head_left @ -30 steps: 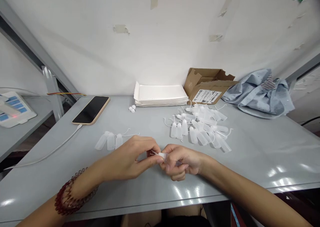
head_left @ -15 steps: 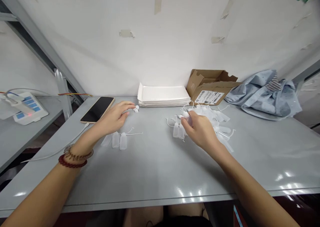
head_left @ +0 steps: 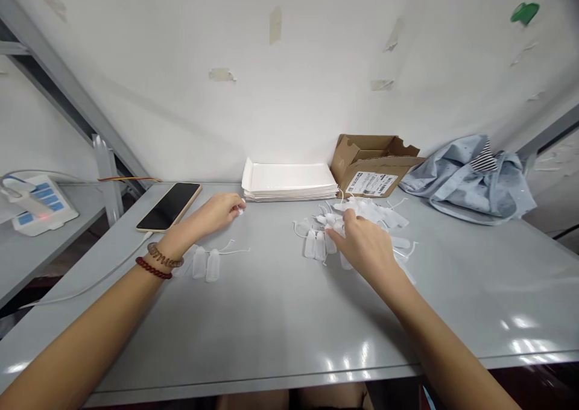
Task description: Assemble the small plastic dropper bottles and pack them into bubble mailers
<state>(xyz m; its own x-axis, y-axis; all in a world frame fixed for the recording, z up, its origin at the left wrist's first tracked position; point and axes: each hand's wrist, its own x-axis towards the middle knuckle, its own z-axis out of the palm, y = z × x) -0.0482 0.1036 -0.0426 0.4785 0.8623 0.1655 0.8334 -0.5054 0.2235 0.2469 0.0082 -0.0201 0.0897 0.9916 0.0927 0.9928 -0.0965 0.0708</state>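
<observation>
My left hand (head_left: 221,212) rests on the table with its fingers closed over small white pieces (head_left: 241,207), mostly hidden under the fingertips. Nearer to me, below that hand, lie a few translucent white sleeves (head_left: 212,266) with thin white strings. A larger pile of such sleeves (head_left: 395,218) is spread on the right. At its left side, my right hand (head_left: 364,241) has thumb and forefinger closed about a translucent sleeve (head_left: 342,229), partly covered by the fingers. Other sleeves (head_left: 310,245) lie just left of the right thumb.
A phone (head_left: 169,207) with a cable lies left on the grey table (head_left: 271,313). Flat white packs (head_left: 289,178) are stacked at the wall, beside an open cardboard box (head_left: 371,166). Bluish cloth (head_left: 470,184) lies far right. A power strip (head_left: 45,205) sits on the left-hand surface.
My left fingers have come down and closed over the small white pieces. The right hand has dropped slightly into the pile's near left side. The whole view has shifted a little.
</observation>
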